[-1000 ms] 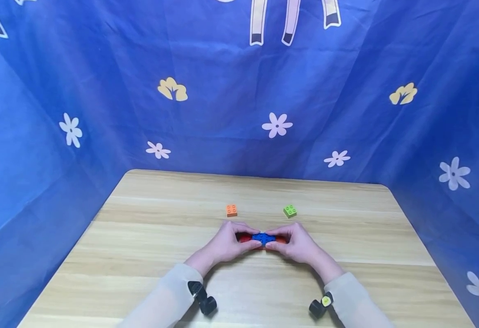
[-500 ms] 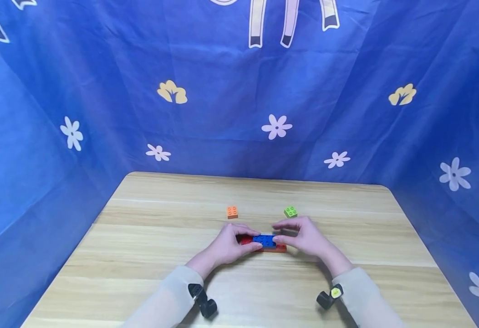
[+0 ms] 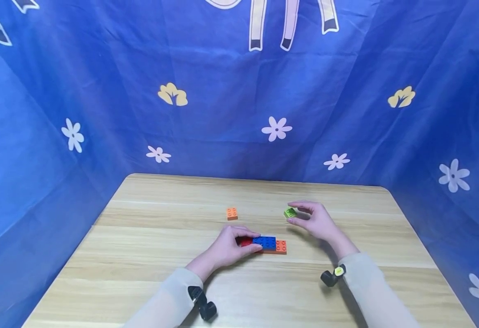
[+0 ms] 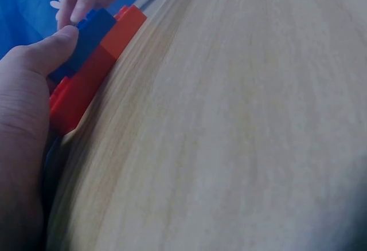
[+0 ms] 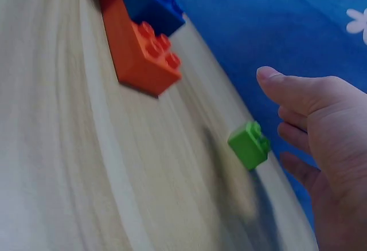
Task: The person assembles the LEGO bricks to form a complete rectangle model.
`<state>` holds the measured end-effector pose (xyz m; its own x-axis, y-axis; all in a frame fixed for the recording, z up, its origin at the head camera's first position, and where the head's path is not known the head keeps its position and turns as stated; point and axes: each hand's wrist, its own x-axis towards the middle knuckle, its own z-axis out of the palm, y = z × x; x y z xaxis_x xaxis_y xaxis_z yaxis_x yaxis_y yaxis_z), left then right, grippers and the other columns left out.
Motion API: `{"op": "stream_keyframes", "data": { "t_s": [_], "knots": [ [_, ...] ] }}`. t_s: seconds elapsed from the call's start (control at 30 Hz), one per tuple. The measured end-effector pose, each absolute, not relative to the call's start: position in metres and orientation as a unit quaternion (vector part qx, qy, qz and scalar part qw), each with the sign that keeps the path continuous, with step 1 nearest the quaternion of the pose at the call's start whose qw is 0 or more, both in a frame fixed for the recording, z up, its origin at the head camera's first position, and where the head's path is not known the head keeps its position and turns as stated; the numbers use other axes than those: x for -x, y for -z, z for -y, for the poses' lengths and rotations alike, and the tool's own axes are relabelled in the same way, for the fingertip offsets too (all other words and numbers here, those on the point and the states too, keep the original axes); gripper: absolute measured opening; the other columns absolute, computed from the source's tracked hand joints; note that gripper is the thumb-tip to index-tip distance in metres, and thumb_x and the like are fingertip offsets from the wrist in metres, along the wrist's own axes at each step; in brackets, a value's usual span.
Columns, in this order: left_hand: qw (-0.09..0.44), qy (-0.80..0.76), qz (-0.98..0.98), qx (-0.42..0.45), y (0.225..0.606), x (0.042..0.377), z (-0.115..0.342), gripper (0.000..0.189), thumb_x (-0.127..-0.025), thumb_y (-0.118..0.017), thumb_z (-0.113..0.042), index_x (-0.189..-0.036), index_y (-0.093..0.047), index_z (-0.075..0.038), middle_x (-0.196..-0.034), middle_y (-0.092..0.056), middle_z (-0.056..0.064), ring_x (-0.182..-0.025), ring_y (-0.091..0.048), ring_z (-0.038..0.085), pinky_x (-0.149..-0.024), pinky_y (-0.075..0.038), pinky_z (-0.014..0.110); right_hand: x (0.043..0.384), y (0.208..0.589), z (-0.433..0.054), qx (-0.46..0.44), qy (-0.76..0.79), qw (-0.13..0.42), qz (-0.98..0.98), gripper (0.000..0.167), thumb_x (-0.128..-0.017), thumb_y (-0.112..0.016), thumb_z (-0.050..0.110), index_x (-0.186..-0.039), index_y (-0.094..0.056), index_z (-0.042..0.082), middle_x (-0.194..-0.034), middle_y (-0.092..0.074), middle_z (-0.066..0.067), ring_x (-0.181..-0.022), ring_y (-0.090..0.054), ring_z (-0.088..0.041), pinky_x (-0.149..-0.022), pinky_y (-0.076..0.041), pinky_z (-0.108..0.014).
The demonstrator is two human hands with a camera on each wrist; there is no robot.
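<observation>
A blue building brick (image 3: 267,243) sits on top of a red brick (image 4: 86,87) and an orange brick (image 5: 135,56), which lie end to end and bridge under it. My left hand (image 3: 226,248) pinches the blue brick near its left end, thumb on the near side and fingers on the far side; the fingers partly cover the red brick. Over at the right, my right hand (image 3: 316,221) hovers by a small green brick (image 5: 250,145) on the table, thumb and fingers spread around it. The right wrist view shows a gap between those fingers and the green brick.
A small orange brick (image 3: 231,213) with studs up lies on the wooden table (image 3: 161,255), beyond the left hand. A blue patterned cloth (image 3: 223,123) hangs behind the table and along both sides.
My right hand has let go of the blue brick and moved right and away from me to the green brick. My left hand has kept its hold in place.
</observation>
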<state>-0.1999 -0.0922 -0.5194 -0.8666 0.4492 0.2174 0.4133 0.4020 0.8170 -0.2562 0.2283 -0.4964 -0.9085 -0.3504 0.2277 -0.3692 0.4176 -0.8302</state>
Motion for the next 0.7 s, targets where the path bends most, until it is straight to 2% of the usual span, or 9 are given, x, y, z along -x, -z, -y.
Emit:
{"op": "stream_keyframes", "data": {
  "t_s": [0.2, 0.37, 0.7],
  "knots": [
    [0.025, -0.486, -0.837, -0.252, 0.517, 0.197, 0.094, 0.038, -0.089, -0.087, -0.044, -0.118, -0.083, -0.02, -0.11, -0.076, -0.013, -0.108, -0.068, 0.01, -0.101, -0.052, 0.035, 0.269, 0.507, -0.229, -0.199, -0.467, -0.002, 0.862, 0.056, -0.086, -0.091, 0.02, -0.133, -0.07, -0.001, -0.135, -0.069, -0.015, -0.126, -0.064, -0.034, -0.113, -0.046, -0.048],
    [0.029, -0.481, -0.839, -0.252, 0.518, 0.196, 0.093, 0.039, -0.089, -0.087, -0.046, -0.119, -0.082, -0.022, -0.111, -0.076, -0.013, -0.109, -0.068, 0.011, -0.101, -0.052, 0.036, 0.271, 0.516, -0.232, -0.19, -0.457, -0.009, 0.869, 0.056, -0.084, -0.092, 0.018, -0.133, -0.071, 0.001, -0.133, -0.07, -0.014, -0.12, -0.067, -0.031, -0.108, -0.05, -0.049],
    [0.02, -0.491, -0.833, -0.255, 0.519, 0.196, 0.093, 0.037, -0.089, -0.088, -0.04, -0.118, -0.083, -0.018, -0.109, -0.077, -0.011, -0.105, -0.069, 0.009, -0.098, -0.054, 0.032, 0.274, 0.525, -0.231, -0.233, -0.442, 0.034, 0.866, 0.042, -0.086, -0.09, 0.01, -0.124, -0.076, 0.0, -0.119, -0.075, -0.009, -0.109, -0.07, -0.028, -0.1, -0.054, -0.049]
  ]
}}
